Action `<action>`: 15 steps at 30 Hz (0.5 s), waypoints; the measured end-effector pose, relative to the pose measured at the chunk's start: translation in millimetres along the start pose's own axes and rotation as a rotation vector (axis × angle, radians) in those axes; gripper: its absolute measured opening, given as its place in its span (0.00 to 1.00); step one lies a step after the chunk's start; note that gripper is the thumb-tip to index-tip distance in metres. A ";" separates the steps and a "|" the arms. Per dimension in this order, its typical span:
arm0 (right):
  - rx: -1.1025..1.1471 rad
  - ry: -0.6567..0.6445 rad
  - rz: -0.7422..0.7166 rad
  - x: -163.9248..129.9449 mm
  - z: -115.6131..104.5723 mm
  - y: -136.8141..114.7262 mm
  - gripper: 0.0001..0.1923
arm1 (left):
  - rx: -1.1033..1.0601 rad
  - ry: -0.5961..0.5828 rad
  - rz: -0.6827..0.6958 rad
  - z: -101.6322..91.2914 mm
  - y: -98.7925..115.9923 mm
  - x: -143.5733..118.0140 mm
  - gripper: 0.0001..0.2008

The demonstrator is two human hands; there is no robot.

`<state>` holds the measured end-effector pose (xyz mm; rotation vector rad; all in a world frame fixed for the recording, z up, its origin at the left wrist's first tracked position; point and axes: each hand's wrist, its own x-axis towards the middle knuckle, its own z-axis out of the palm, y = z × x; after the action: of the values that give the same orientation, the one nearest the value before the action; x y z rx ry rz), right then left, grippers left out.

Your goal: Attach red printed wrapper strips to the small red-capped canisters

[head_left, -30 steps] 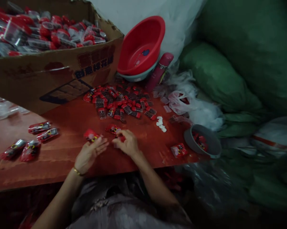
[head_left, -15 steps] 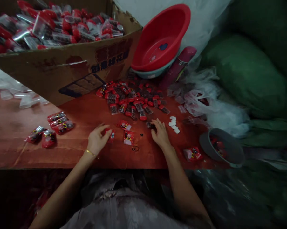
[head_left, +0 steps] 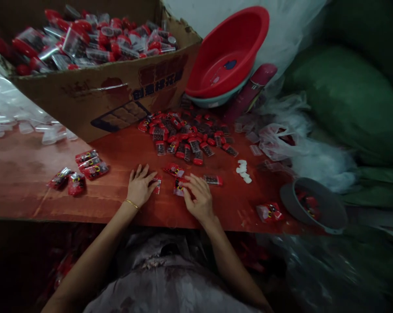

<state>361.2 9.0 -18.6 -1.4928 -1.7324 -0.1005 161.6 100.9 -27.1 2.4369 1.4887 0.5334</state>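
My left hand [head_left: 140, 188], with a gold bangle at the wrist, lies on the table with its fingers apart. Its thumb side is at a small red printed packet [head_left: 157, 185]. Over another such packet [head_left: 178, 187] is my right hand [head_left: 200, 199], fingers stretched out and thumb apart, partly covering it. A third red packet [head_left: 174, 169] lies just beyond. To the right of the right hand rests a clear tube with a red cap and dark contents [head_left: 213, 180]. Farther back is a pile of similar red-capped tubes [head_left: 191, 143].
A cardboard box [head_left: 118, 87] full of red-capped tubes stands back left. Filled red packets [head_left: 92, 165] lie left. Behind are a red basin [head_left: 229, 52] and a purple flask [head_left: 251, 91]. White pieces [head_left: 243, 171], a packet [head_left: 268, 212] and a grey bowl [head_left: 333, 204] are to the right.
My right hand has moved left from the dark tube to the red packet. The tube now lies uncovered on the table. My left hand's fingers have spread. The view has shifted slightly.
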 end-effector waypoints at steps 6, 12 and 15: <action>0.144 -0.072 0.089 -1.8 10.3 -21.9 0.08 | -0.424 0.085 -0.145 -1.9 1.0 5.3 0.07; 0.565 -0.135 0.446 5.2 19.7 -40.8 0.15 | -1.137 0.196 -0.316 -21.5 27.0 9.2 0.11; 0.711 -0.122 0.536 13.4 27.9 -49.9 0.17 | -1.271 0.148 -0.363 -25.6 45.2 6.8 0.14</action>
<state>304.8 20.3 -6.9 -1.3603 -1.1969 0.8132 190.0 86.7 14.6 1.1395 1.0316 1.1241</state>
